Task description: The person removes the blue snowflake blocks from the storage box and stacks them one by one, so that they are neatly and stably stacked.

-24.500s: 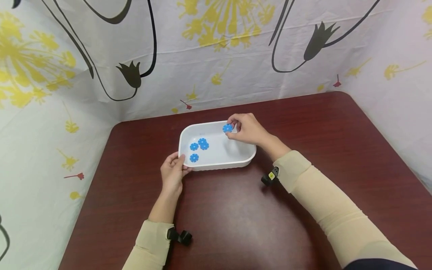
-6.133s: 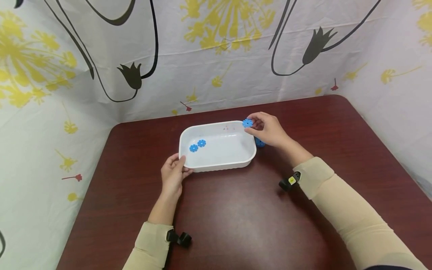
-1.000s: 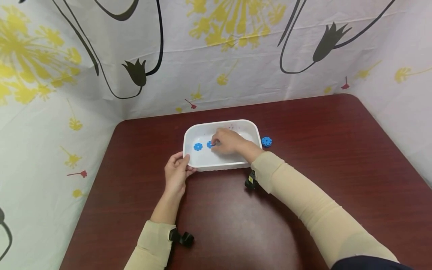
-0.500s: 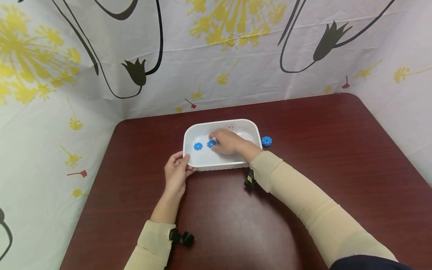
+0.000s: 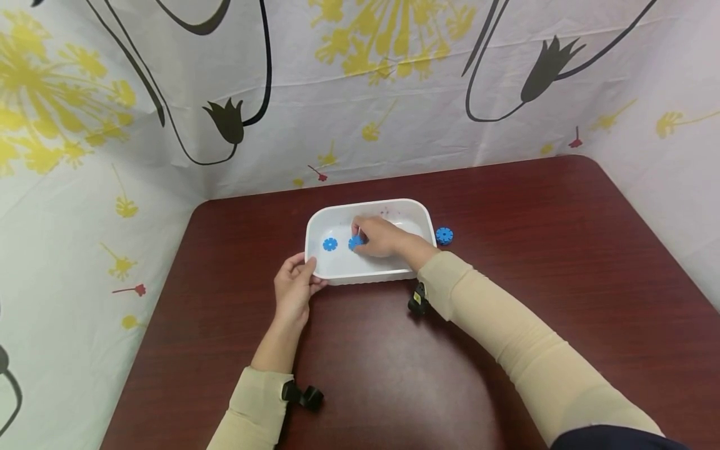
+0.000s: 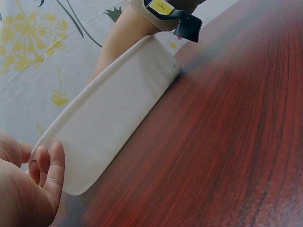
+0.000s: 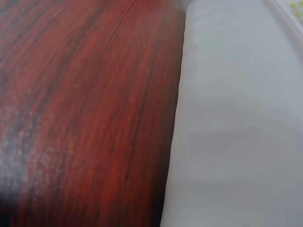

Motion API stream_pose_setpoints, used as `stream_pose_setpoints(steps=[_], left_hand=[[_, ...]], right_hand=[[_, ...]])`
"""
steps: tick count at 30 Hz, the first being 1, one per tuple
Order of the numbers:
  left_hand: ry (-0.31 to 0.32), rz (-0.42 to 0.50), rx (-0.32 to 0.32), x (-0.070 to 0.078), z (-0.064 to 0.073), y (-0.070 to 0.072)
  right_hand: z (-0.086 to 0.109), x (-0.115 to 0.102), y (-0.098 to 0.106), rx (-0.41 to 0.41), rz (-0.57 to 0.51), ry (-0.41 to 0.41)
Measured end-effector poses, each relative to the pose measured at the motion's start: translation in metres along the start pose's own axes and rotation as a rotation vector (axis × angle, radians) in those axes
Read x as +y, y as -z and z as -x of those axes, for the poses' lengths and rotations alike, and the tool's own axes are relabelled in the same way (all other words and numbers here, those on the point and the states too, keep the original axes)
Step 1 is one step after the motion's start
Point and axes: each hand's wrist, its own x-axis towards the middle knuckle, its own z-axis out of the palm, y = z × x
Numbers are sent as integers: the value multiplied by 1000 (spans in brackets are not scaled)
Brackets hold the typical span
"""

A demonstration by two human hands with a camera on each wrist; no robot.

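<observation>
A white tray (image 5: pixel 371 269) stands on the table, its front left corner held by my left hand (image 5: pixel 294 290), thumb over the rim and fingers outside. In the left wrist view, that hand (image 6: pixel 40 184) is at the near end of the tray's outer wall (image 6: pixel 109 113). Inside the tray, my right hand (image 5: pixel 382 237) pinches a blue notched disc (image 5: pixel 355 242) between thumb and fingers, partly covering it. A second blue notched disc (image 5: pixel 329 244) lies flat to its left. The right wrist view has only the tray's side (image 7: pixel 236 118) and the tabletop, with no hand.
Right of the tray, close to its wall, a small stack of blue notched discs (image 5: pixel 444 235) sits on the dark red wooden table (image 5: pixel 534 250). A patterned white cloth (image 5: pixel 422 144) hangs behind the table and at its sides.
Since the earliest frame, discs have left the tray and a stack has appeared to its right. Half a second ago the right fingers were spread round the disc; now they have closed on it.
</observation>
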Motion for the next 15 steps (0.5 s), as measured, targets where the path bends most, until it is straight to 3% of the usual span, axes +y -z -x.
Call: stream_pose_setpoints(steps=[5,11,15], left_hand=[[0,2,1,-1,0,0],[-5,5,-2,0,0,0],[-10,12,-4,0,1,-1]], right_hand=[[0,2,1,-7,-9,-15],[-1,1,3,-35,46,21],[1,0,5,1,61,39]])
